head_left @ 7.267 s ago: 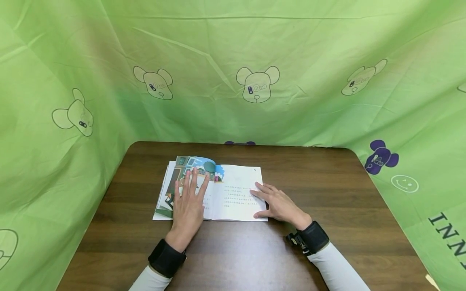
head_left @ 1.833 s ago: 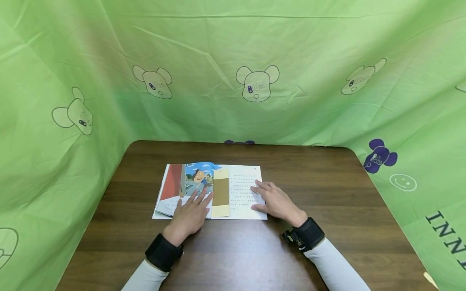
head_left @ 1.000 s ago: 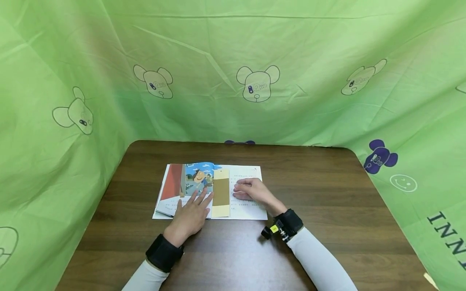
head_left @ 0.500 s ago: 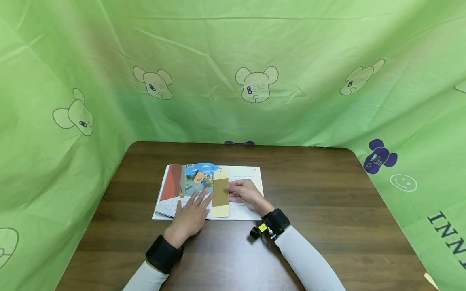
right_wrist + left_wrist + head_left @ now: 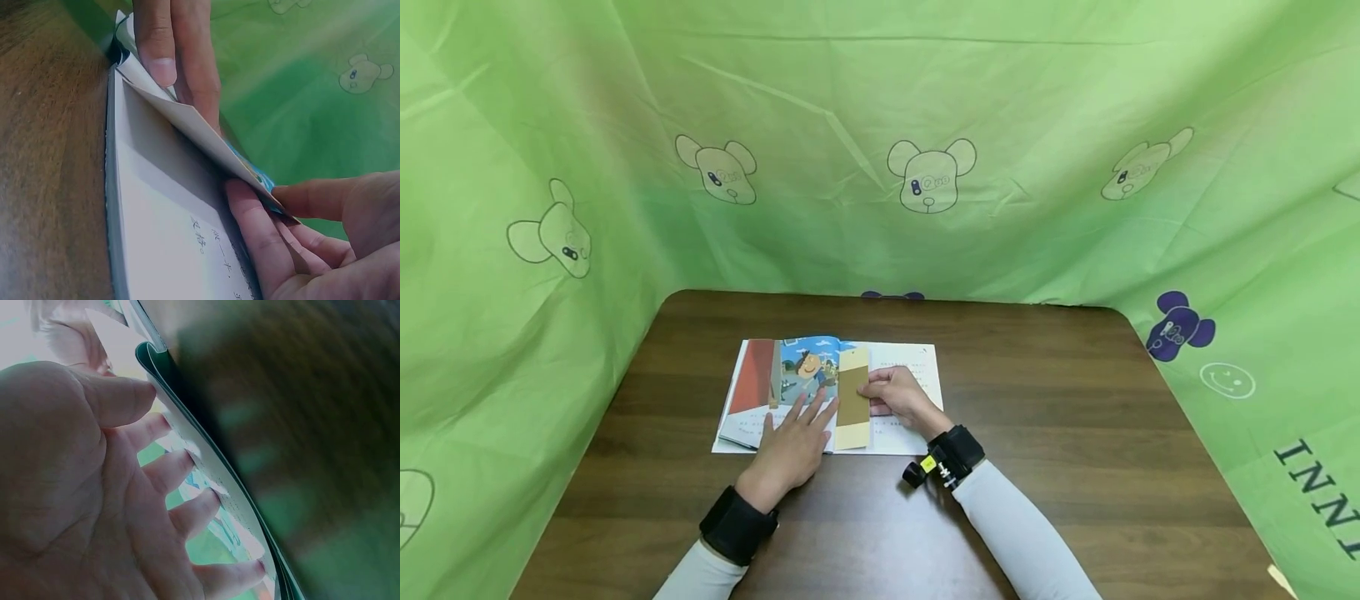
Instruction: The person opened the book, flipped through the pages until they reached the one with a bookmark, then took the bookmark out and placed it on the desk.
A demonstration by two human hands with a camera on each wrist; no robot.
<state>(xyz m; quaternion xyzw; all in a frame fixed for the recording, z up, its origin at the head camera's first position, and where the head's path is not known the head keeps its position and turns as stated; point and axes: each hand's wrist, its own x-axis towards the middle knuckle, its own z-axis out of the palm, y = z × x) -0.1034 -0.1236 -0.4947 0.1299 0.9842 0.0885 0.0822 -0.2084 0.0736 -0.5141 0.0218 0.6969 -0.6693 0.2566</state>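
Observation:
An illustrated book (image 5: 910, 356) lies spread on the brown table. Along its centre fold stands a narrow tan and cream card strip like a bookmark (image 5: 852, 417). My right hand (image 5: 904, 396) pinches the strip's right edge; in the right wrist view the thumb (image 5: 312, 199) is on one face and fingers (image 5: 253, 228) are behind it. There the bookmark (image 5: 187, 128) tilts up off the page. My left hand (image 5: 786, 454) rests with spread fingers on the lower left page, and its fingertips touch the paper in the left wrist view.
Bare wood of the table (image 5: 1037, 375) surrounds the book. A green cloth (image 5: 820, 92) printed with bear heads hangs behind and at both sides. Both wrists wear black bands, and a small camera (image 5: 914, 475) juts from the right one.
The page has turned since the oldest frame, showing the bookmark. My right hand has moved left from the book's right edge and now pinches the bookmark. Lately the left hand stays put.

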